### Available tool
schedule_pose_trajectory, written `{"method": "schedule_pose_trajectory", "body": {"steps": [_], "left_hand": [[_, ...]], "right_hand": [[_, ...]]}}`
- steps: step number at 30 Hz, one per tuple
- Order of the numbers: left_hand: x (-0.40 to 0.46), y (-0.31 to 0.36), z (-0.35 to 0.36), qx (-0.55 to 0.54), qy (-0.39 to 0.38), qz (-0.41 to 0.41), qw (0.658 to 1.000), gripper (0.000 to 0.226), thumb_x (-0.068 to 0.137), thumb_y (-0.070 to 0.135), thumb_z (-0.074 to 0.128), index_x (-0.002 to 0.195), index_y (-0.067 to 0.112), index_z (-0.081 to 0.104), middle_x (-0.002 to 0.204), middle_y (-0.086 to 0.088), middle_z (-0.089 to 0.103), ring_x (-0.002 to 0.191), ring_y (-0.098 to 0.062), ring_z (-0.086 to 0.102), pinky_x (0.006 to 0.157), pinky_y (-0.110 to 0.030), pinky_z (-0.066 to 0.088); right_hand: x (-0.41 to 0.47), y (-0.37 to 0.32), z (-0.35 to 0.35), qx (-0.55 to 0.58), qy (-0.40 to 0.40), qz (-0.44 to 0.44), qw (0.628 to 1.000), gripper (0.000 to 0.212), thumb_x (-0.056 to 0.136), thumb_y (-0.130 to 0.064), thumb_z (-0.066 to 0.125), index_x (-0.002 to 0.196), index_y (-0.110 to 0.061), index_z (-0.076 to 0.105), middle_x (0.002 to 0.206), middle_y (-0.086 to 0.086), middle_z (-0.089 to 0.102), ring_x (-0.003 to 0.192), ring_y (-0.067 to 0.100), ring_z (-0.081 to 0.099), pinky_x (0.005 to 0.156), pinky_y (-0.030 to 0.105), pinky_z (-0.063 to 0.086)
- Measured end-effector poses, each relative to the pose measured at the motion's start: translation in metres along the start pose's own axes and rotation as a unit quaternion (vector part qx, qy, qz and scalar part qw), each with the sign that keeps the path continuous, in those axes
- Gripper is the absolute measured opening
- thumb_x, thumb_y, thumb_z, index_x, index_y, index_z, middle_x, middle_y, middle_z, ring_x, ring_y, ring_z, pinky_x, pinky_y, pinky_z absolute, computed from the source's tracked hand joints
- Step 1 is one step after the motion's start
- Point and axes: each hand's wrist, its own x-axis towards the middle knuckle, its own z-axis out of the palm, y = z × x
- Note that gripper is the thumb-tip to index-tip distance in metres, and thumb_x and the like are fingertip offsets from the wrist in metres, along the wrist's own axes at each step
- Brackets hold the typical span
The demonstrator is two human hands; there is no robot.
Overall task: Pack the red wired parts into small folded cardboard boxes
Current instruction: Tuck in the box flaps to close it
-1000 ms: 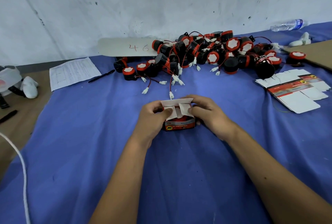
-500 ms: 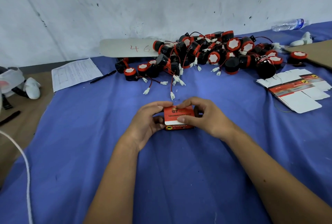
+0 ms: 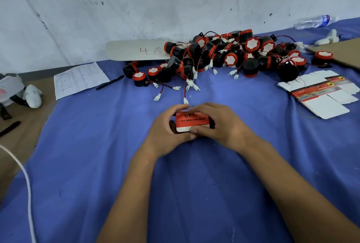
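The left hand is curled round the left end of a small red cardboard box, thumb below and fingers over the far edge; the right hand is curled round the right end, thumb pressed on the near white strip of the lid. The box is held by both hands at mid-worktop, low over the blue cloth; whether it is touching the cloth cannot be told. The top panel appears folded down, so a flap-tucking step is judged to be in hand.

Handling, as judged: the box is thin card, light, easily crushed or creased if squeezed on the broad faces. It is best taken by the end walls and corners, where the folds give stiffness, with only light pressure on the lid. A printed surface is likely a bit slick. If a part is inside, weight is expected to sit low and shift a little.

The pile of red wired parts is heaped at the far side against the wall, well apart from the hands. The parts look like rigid plastic, black bodies with red rims; thin red and black leads with white connectors are tangled, so each should be lifted by the body, never by the wire. Flat unfolded boxes are stacked at the right.
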Motion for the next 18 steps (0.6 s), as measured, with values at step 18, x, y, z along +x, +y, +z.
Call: {"method": "schedule_pose_trajectory", "body": {"steps": [18], "left_hand": [[-0.001,0.001,-0.004,-0.01,-0.015,0.01,1.0,0.064,0.084,0.004,0.083,0.141,0.017,0.058,0.121,0.0,0.067,0.08,-0.004,0.064,0.076,-0.021,0.055]], "right_hand": [[0.001,0.004,0.004,0.071,0.027,0.012,0.997,0.041,0.083,-0.038,0.08,0.122,-0.032,0.068,0.108,-0.012,0.062,0.101,0.008,0.063,0.084,0.016,0.047]]}}
